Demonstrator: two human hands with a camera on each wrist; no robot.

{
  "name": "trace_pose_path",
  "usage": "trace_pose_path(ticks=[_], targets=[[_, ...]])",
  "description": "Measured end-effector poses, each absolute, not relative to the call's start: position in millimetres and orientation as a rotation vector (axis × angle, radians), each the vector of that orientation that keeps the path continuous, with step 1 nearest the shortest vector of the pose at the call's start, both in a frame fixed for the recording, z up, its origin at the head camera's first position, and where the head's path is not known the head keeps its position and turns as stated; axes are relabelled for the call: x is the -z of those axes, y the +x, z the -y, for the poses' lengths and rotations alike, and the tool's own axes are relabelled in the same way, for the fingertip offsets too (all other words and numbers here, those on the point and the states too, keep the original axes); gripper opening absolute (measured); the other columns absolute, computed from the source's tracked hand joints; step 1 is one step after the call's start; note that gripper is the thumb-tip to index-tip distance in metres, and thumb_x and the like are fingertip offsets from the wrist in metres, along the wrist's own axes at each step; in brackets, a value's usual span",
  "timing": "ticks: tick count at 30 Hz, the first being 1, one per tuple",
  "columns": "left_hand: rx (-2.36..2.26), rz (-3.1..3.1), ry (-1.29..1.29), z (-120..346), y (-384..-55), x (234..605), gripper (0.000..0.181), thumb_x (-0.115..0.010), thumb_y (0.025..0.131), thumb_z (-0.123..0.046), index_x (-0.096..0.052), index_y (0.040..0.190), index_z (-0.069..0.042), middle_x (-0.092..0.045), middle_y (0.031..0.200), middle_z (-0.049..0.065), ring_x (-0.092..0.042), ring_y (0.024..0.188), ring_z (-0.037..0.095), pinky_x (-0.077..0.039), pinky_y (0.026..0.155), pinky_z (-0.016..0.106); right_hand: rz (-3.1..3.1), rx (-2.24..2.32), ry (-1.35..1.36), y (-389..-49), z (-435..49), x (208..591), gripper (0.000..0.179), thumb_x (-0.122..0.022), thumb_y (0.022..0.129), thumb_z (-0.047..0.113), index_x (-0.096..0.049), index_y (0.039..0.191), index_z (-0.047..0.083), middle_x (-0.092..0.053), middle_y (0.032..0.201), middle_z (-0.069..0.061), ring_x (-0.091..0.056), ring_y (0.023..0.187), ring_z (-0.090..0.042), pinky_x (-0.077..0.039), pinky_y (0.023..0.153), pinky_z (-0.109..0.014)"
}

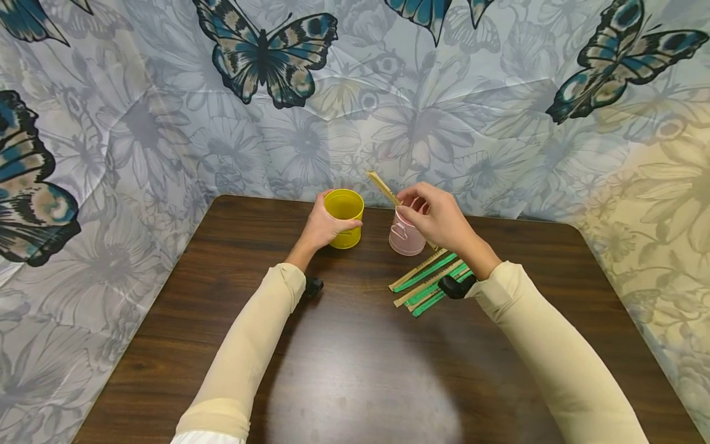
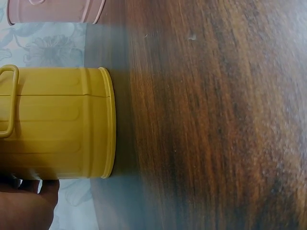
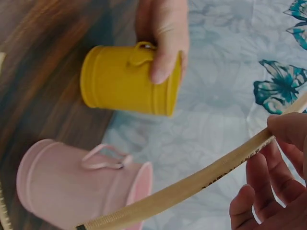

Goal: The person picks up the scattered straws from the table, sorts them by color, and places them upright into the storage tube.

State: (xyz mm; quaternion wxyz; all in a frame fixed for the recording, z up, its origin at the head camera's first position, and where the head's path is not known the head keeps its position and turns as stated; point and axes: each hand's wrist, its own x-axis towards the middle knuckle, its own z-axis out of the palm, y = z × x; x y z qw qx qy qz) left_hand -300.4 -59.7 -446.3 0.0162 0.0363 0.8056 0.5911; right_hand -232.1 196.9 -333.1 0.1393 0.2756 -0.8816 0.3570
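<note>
My left hand (image 1: 324, 225) grips a small yellow metal pail (image 1: 346, 237) near the rim, with the thumb along its near side. The pail stands upright near the table's back edge. In my right hand (image 1: 438, 213) I pinch a slim tan paper-wrapped stick (image 3: 206, 182) with dark lettering; it slants over a pink pail (image 1: 405, 237). In the right wrist view its lower end crosses in front of the pink pail (image 3: 72, 182), whose inside is mostly hidden. Several green and tan wrapped sticks (image 1: 427, 283) lie fanned on the table below my right wrist.
The dark wooden table (image 1: 355, 370) meets a butterfly-print cloth (image 1: 310, 142) hanging behind it. The pink pail stands a short gap to the right of the yellow one. A black wrist device (image 1: 456, 287) hangs just above the loose sticks.
</note>
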Motion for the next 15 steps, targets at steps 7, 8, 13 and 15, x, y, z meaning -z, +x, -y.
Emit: trace_pose_path(ticks=[7,8,13,15], targets=[[-1.849,-2.506,0.131,60,-301,450,0.111,-0.094,0.071,-0.038,-0.026,0.156,-0.015,-0.05,0.145,0.013,-0.053,0.13,0.03,-0.047,0.112,0.046,2.55,-1.088,0.777,-242,-178,317,0.013,-0.073,0.095,0.015,-0.07,0.104,0.007,-0.072,0.095,-0.008,-0.061,0.08,-0.017,-0.048,0.07,-0.021],[-1.849,-2.502,0.132,60,-301,450,0.111,-0.094,0.071,-0.038,-0.025,0.156,-0.016,-0.05,0.146,0.013,-0.053,0.13,0.03,-0.047,0.112,0.046,2.547,-1.099,0.772,-243,-176,315,0.013,-0.073,0.095,0.016,-0.07,0.104,0.008,-0.071,0.095,-0.008,-0.06,0.08,-0.017,-0.048,0.07,-0.022],[-1.841,-2.486,0.122,61,-300,448,0.113,-0.093,0.072,-0.042,-0.023,0.157,-0.017,-0.049,0.147,0.013,-0.052,0.131,0.03,-0.046,0.113,0.047,2.501,-1.147,0.764,-249,-161,310,0.016,-0.073,0.095,0.018,-0.07,0.107,0.008,-0.07,0.094,-0.009,-0.06,0.075,-0.019,-0.048,0.067,-0.022],[-1.845,-2.478,0.117,61,-300,447,0.113,-0.093,0.072,-0.042,-0.022,0.157,-0.018,-0.049,0.147,0.013,-0.052,0.131,0.031,-0.046,0.113,0.047,2.484,-1.17,0.768,-253,-155,310,0.017,-0.073,0.095,0.017,-0.069,0.108,0.008,-0.07,0.096,-0.009,-0.06,0.074,-0.019,-0.048,0.065,-0.021]])
